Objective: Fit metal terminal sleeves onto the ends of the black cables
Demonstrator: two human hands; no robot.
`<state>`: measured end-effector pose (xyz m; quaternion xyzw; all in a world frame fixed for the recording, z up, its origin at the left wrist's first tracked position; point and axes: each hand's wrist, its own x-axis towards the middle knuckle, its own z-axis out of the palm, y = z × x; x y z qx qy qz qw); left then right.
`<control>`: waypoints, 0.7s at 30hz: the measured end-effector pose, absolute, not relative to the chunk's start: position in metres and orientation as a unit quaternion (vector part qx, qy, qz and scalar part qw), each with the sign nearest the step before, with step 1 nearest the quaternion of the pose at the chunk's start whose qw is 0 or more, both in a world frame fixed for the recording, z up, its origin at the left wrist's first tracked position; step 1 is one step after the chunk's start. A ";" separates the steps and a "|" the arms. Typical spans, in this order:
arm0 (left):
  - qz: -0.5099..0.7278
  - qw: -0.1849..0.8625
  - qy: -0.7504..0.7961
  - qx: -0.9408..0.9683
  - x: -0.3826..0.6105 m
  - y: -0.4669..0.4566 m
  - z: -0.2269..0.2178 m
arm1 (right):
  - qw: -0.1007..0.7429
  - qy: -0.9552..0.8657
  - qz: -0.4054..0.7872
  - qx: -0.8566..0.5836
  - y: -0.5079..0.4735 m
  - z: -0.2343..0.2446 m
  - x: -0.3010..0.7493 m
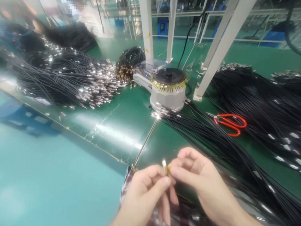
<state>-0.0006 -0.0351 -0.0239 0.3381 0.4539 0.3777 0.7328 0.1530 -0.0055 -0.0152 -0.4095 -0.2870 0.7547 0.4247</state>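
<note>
My left hand (147,188) pinches a black cable just below its shiny metal connector (164,163), which points upward between my two hands. With thumb and forefinger closed, my right hand (200,177) holds a small piece of yellow tape (168,168) against the connector's base. Most of that cable is hidden by my fingers. Beyond my hands stands a round grey-white tape dispenser (167,97) with a black disc on top and yellow tape tabs around its rim. A bundle of black cables (204,131) lies in front of it, connector ends beside the dispenser.
Red-handled scissors (230,123) lie on the green table (128,125) to the right. Large heaps of black cables (249,90) spread at right, with more cables (64,72) at left. White metal posts (221,45) rise from the tabletop. A person (93,16) is at the far left.
</note>
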 end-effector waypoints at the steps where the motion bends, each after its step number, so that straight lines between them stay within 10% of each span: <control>1: 0.378 0.733 0.455 0.336 0.000 -0.035 -0.023 | 0.427 -0.289 0.752 -0.412 -0.005 -0.015 0.152; 21: 0.404 0.709 0.453 0.358 -0.004 -0.034 -0.026 | 0.422 -0.353 0.702 -0.452 -0.005 -0.016 0.141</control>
